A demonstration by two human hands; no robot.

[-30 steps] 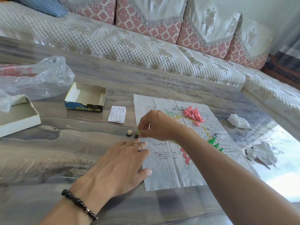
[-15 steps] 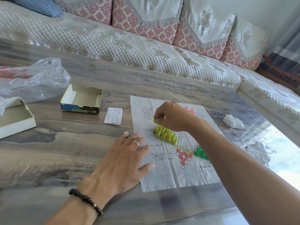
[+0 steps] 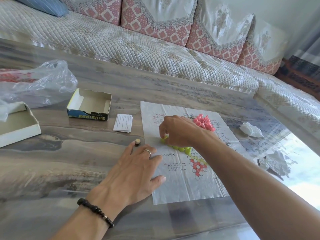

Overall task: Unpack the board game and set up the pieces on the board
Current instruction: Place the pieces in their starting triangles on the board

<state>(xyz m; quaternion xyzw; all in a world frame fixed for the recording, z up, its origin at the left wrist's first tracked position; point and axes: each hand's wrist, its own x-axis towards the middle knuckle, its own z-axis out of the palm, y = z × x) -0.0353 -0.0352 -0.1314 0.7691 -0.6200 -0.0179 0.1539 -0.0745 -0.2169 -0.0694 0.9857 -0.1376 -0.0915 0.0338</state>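
Observation:
A thin paper game board (image 3: pixel 181 187) lies flat on the table, printed with a star of circles. My left hand (image 3: pixel 133 172) rests flat with spread fingers on the board's left edge. My right hand (image 3: pixel 180 131) hovers over the board's left point and pinches a yellow-green piece (image 3: pixel 163 138) at its fingertips. More yellow-green pieces (image 3: pixel 183 149) stand in a cluster under that hand, partly hidden. Pink pieces (image 3: pixel 203 121) are grouped at the board's far point. A small beige piece (image 3: pixel 137 141) stands on the table just left of the board.
An open game box (image 3: pixel 89 105) and a folded leaflet (image 3: pixel 123 122) lie left of the board. A box lid (image 3: pixel 17 125) and a clear plastic bag (image 3: pixel 38 82) are at far left. Crumpled wrappers (image 3: pixel 251 129) lie right. A quilted sofa (image 3: pixel 138 47) runs behind the table.
My right hand came from the board's left edge onto the board and now pinches a yellow-green piece at the yellow cluster. My left hand stayed pressed on the board's edge.

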